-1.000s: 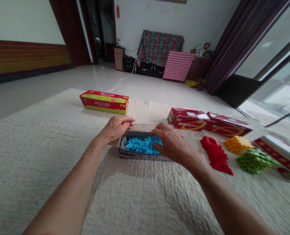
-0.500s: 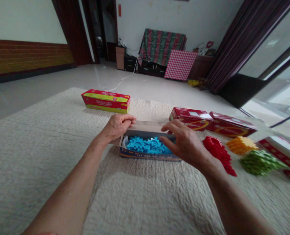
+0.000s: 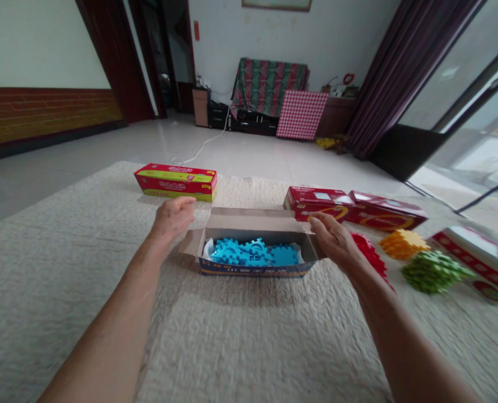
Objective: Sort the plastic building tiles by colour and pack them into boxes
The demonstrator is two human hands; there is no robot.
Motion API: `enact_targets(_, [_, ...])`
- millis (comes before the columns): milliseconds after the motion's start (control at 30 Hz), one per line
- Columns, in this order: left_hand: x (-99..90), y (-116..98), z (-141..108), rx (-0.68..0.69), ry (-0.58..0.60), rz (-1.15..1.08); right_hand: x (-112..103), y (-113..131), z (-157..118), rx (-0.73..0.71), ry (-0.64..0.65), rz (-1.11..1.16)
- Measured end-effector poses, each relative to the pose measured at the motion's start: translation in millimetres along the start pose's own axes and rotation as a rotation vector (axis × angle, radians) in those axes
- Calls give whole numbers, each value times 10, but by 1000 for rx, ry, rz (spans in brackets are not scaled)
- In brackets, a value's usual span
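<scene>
In the middle of the mat, a long dark-blue cardboard box (image 3: 255, 270) stands with its lid (image 3: 252, 219) raised at the back. Light-blue toothed plastic pieces (image 3: 251, 252) lie inside, with some whitish wrapping at the ends. My left hand (image 3: 173, 217) hovers beyond the box's left end, fingers curled closed and apparently empty, above the outspread left side flap (image 3: 191, 242). At the right end, my right hand (image 3: 331, 234) has its fingertips together at a cardboard flap by the lid's corner. The hand partly hides that flap.
Behind to the left is a red-and-yellow box (image 3: 175, 182). Two dark-red boxes (image 3: 316, 202) stand at the right rear. Nearer lie red pieces (image 3: 368, 254), yellow pieces (image 3: 404, 243), green pieces (image 3: 436, 271) and a red-and-white box (image 3: 479, 263).
My left hand has moved left, off the lid's corner. My right hand has shifted from over the blue pieces to the box's right end. The view has tilted up slightly.
</scene>
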State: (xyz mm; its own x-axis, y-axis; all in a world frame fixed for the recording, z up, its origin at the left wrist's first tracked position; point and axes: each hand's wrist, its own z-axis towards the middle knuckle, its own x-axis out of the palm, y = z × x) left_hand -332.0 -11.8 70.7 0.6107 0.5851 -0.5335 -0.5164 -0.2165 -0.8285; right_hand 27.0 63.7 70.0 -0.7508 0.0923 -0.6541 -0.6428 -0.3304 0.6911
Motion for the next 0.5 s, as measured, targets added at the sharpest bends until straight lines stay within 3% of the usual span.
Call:
enact_targets(133, [-201,-26,-71,-179,109,-8,-11,-78,-51,53,-26,69])
enact_targets(267, [-281,-98,-236,-216,146,-104,-34,-31,-203,57,-61,222])
enact_targets(500, [-250,-265,-531,-229,37,-386,7,212,-405,68,-141,545])
